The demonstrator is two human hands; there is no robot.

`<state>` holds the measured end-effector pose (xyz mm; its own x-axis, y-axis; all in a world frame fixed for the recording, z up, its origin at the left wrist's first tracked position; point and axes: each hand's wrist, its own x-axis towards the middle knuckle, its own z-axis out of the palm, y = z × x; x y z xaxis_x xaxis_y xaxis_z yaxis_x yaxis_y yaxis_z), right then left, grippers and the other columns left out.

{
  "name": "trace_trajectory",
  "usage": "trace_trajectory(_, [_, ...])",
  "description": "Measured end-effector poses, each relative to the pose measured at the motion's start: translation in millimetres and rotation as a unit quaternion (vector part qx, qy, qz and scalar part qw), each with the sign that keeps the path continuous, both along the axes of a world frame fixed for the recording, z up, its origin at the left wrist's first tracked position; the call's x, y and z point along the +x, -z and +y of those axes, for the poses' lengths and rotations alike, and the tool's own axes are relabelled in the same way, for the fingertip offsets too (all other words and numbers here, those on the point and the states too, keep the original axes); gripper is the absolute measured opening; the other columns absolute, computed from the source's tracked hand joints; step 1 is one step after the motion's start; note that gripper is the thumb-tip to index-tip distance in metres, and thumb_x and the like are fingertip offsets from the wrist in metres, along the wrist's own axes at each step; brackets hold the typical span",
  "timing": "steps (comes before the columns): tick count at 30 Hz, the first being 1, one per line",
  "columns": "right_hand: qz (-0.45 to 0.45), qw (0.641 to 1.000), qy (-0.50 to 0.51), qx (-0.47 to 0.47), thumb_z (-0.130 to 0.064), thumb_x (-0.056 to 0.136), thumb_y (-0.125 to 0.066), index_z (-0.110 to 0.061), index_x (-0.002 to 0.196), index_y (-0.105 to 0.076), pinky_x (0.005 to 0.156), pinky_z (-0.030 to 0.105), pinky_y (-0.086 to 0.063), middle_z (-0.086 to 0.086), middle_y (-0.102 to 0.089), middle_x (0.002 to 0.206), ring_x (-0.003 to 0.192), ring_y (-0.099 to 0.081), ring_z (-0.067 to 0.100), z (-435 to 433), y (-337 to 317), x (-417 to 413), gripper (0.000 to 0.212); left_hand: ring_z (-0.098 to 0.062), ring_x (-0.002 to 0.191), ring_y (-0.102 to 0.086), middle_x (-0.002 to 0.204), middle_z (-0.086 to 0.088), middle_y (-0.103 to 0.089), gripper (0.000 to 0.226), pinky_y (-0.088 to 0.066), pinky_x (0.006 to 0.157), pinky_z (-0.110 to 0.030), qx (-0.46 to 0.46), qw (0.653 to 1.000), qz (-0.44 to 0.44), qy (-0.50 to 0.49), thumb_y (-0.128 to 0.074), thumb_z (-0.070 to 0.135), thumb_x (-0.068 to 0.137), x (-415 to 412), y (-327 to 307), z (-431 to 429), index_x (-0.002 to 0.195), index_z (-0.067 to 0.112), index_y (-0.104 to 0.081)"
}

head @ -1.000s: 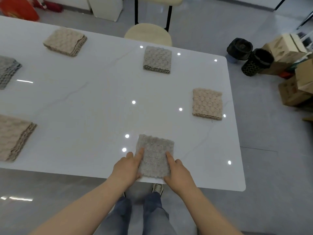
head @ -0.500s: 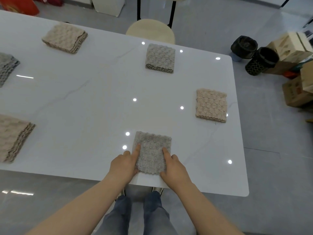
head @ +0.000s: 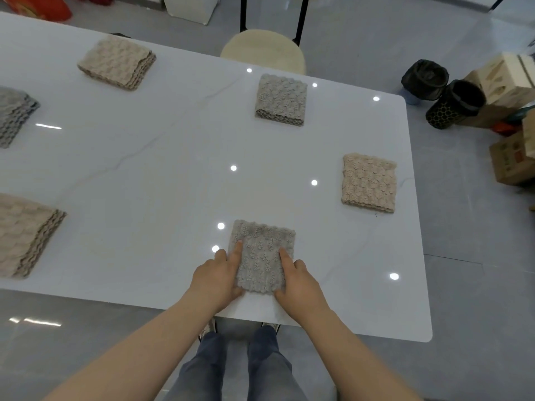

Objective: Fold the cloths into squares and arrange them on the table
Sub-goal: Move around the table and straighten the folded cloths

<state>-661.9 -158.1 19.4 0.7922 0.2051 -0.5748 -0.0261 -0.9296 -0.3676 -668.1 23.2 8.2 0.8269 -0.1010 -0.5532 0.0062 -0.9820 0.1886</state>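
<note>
Big glossy white table [head: 144,169] with ceiling lights bouncing off it and grey floor all round. The grey cloth [head: 262,256] is my reference point for everything: it sits folded into a square on the side of the table nearest the person. The left hand [head: 215,277] grips its left side and the right hand [head: 301,285] its right side. Each has the index finger laid straight along the top and the thumb snug at the near corner, with the other fingers curled alongside. Can't tell if the thumbs go under the fabric. Beyond the grey cloth and to its right there's a beige cloth [head: 368,182]. Straight beyond it is a far grey cloth [head: 280,99], with a round stool [head: 262,43] past that. Way off to its left are three more folded ones: a far beige cloth [head: 115,63], a left grey cloth [head: 14,117] and a near beige cloth [head: 26,233]. Cardboard boxes [head: 512,79] and black bins [head: 425,78] sit on the floor well to its right. Handling-wise, I'd guess this stuff is light, thick and squishy, a bubbly knit with zero stiffness, so the layers will probably slide apart or spring open if you lift by one corner. That shiny top likely lets it glide easily too. I'd take it at both side edges, pinching all the layers together, or just push it along flat. Nothing breakable here.
</note>
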Motion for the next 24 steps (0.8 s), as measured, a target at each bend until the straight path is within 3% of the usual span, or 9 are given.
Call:
trace_trajectory(4, [-0.006,1.000,0.014,0.007,-0.023,0.092,-0.051,-0.026,0.153,-0.004,0.079,0.030,-0.047,0.010,-0.044,0.123,0.098,-0.056,0.025,-1,-1,-6,0.077,-0.024,0.101,-0.054,0.126,-0.008,-0.037,0.111,-0.043,0.073,-0.029,-0.046,0.999,0.028,0.002,-0.060,0.065,0.076,-1,-3,2,0.150,0.022,0.011])
trace_trajectory(6, [-0.018,0.999,0.031,0.020,-0.024,0.092,-0.050,-0.025,0.153,-0.011,0.079,0.029,-0.048,0.008,-0.044,0.125,0.098,-0.057,0.023,-2,-2,-8,0.072,-0.022,0.102,-0.054,0.125,-0.007,-0.039,0.106,-0.045,0.078,-0.028,-0.075,0.996,0.038,-0.004,-0.054,0.068,0.077,-1,-5,6,0.150,0.024,0.009])
trace_trajectory(11, [-0.029,0.997,0.051,0.048,-0.023,0.096,-0.045,-0.023,0.152,-0.017,0.081,0.028,-0.046,0.007,-0.045,0.128,0.100,-0.058,0.022,-1,-4,-13,0.062,-0.018,0.077,-0.047,0.117,-0.008,-0.044,0.064,-0.037,0.065,-0.027,-0.066,0.998,-0.006,-0.006,-0.033,0.039,0.100,-6,-2,11,0.152,0.021,0.000])
trace_trajectory(24, [-0.032,0.998,0.039,0.030,-0.020,0.095,-0.045,-0.021,0.152,-0.018,0.082,0.031,-0.047,0.009,-0.045,0.128,0.103,-0.057,0.024,5,-1,-10,0.063,-0.017,0.074,-0.039,0.123,-0.011,-0.044,0.062,-0.032,0.062,-0.028,-0.038,0.999,-0.001,-0.009,-0.034,0.029,0.101,-4,-1,8,0.152,0.016,-0.002])
